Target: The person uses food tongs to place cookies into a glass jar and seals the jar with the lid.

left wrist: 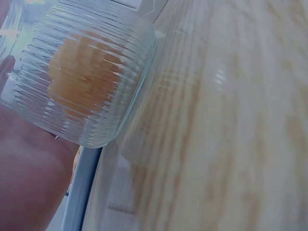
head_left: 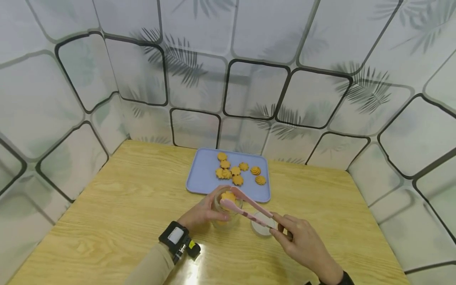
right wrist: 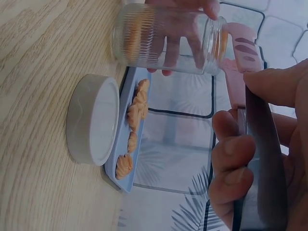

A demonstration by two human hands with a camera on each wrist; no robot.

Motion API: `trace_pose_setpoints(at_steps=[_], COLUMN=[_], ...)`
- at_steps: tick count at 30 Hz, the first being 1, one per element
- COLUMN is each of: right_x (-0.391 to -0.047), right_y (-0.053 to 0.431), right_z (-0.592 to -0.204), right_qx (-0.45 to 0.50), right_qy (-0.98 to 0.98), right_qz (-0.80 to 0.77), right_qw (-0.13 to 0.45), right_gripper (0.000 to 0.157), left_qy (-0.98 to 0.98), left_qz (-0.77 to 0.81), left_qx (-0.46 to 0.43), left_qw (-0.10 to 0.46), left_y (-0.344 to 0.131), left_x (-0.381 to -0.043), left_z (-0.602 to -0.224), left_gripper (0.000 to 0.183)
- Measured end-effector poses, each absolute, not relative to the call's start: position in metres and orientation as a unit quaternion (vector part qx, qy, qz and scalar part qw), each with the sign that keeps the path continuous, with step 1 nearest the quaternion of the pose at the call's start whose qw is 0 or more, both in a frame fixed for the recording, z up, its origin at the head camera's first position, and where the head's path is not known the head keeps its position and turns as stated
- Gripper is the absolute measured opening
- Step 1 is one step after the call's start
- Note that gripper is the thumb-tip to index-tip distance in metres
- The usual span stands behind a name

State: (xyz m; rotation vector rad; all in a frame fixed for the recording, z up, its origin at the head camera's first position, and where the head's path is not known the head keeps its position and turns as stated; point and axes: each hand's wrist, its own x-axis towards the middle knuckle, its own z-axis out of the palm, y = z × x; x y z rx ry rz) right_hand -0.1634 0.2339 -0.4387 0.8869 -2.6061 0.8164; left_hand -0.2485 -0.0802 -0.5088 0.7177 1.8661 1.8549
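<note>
My left hand (head_left: 204, 213) grips a clear ribbed glass jar (right wrist: 166, 41) around its side, just above the table. One orange-brown cookie (left wrist: 86, 74) shows through the glass near the jar's bottom. In my right hand (head_left: 303, 239) is a pair of tongs (head_left: 253, 204) with pink tips and dark handles, held between thumb and fingers. Another cookie (head_left: 228, 195) sits at the jar's mouth, between the pink tips; whether they squeeze it I cannot tell. Below the tongs, a round white lid (right wrist: 91, 120) lies on the table.
Behind the jar, a blue tray (head_left: 199, 178) holds several flower-shaped and swirled cookies (head_left: 236, 171). The wooden table (head_left: 124, 209) ends at patterned fabric walls (head_left: 199, 130) at the back and both sides.
</note>
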Motion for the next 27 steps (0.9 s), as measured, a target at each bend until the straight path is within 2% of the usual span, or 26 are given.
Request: trace_pose_setpoints(at_steps=[11,15,21,27], right_x=[-0.164,-0.167,-0.184,-0.208], right_y=[0.236,0.238,0.236,0.230], right_z=[-0.445,-0.447,-0.452,-0.467], right_qx=[0.325,0.318,0.234,0.137], right_qy=[-0.886,-0.880,-0.906,-0.951], right_qz=[0.303,0.323,0.315,0.259], right_qw=[0.132,0.141,0.158,0.104], right_gripper=[0.035,0.035,0.034,0.036], left_qy=[0.657,0.654,0.656,0.658], left_qz=[0.673,0.676,0.672,0.670], left_qx=[0.278,0.273,0.290,0.298], left_qw=[0.195,0.202,0.184,0.172], left_y=[-0.079,-0.079,-0.078,-0.078], left_x=[-0.250,-0.249,-0.251,-0.252], left_z=[-0.510,-0.510,-0.512,-0.512], left_gripper=[0.080,0.084,0.084,0.080])
